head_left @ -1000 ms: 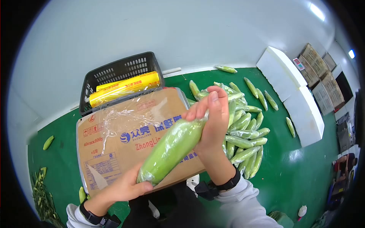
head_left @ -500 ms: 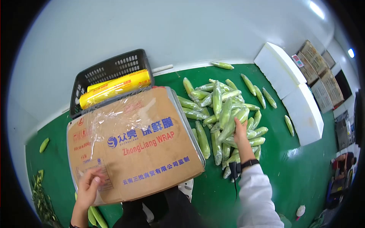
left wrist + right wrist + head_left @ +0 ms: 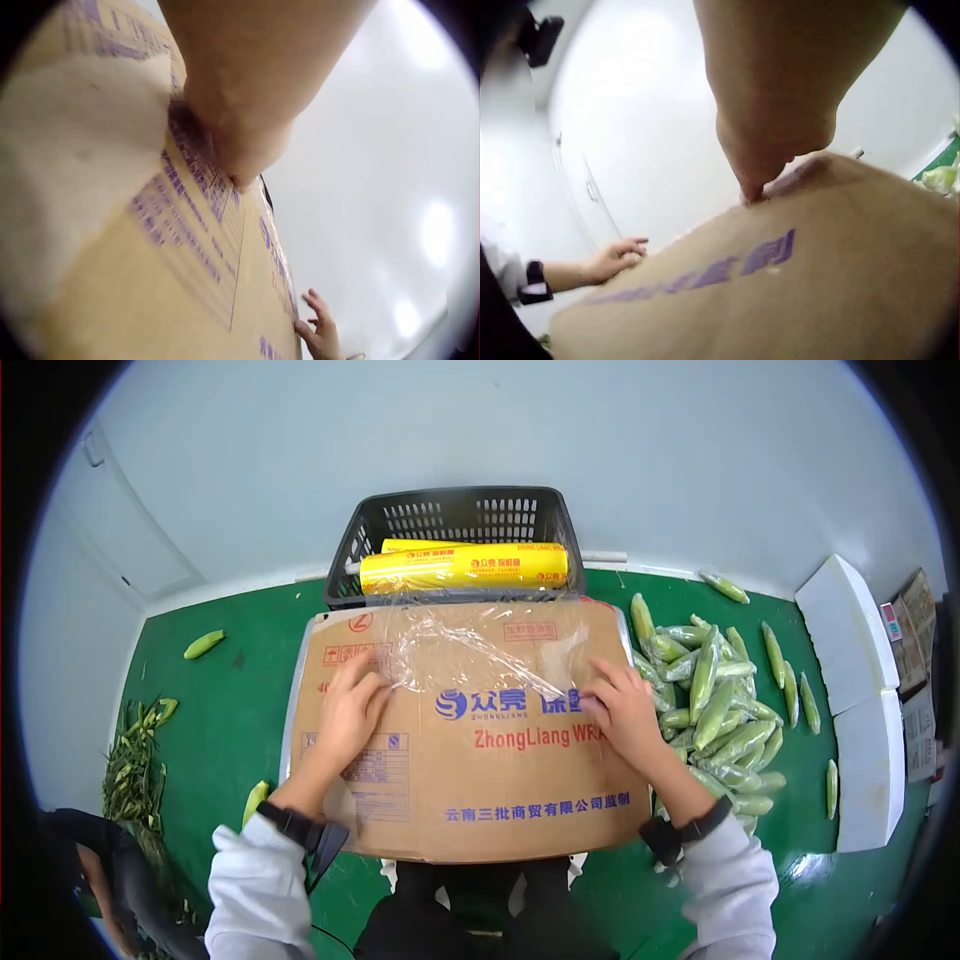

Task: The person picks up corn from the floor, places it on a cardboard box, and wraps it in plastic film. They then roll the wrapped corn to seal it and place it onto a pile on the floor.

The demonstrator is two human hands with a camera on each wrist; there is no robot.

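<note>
A cardboard box with blue and red print [image 3: 540, 775] lies flat in front of me. Clear plastic film [image 3: 470, 645] stretches from the yellow-wrapped roll [image 3: 460, 570] over the box's far part, its near edge crumpled. My left hand [image 3: 348, 715] is over the box's left half, fingers loosely bent beside the film's left edge. On the other side, my right hand [image 3: 628, 715] has its bent fingers at the film's right edge, partly covering the print. The left wrist view shows the right hand [image 3: 321, 330] with thumb and fingers apart. Neither hand holds a vegetable.
A black plastic crate [image 3: 350, 550] with yellow rolls stands behind the box. Film-wrapped green ears, apparently corn [image 3: 715, 705], are heaped at the right, beside white foam blocks [image 3: 865, 760]. Stripped husks [image 3: 130, 780] and another person's arm [image 3: 100, 890] are at the left.
The right hand laid the wrapped ear on the heap, let go and came back over the box. The left hand moved up the box towards the film. The view has swung left.
</note>
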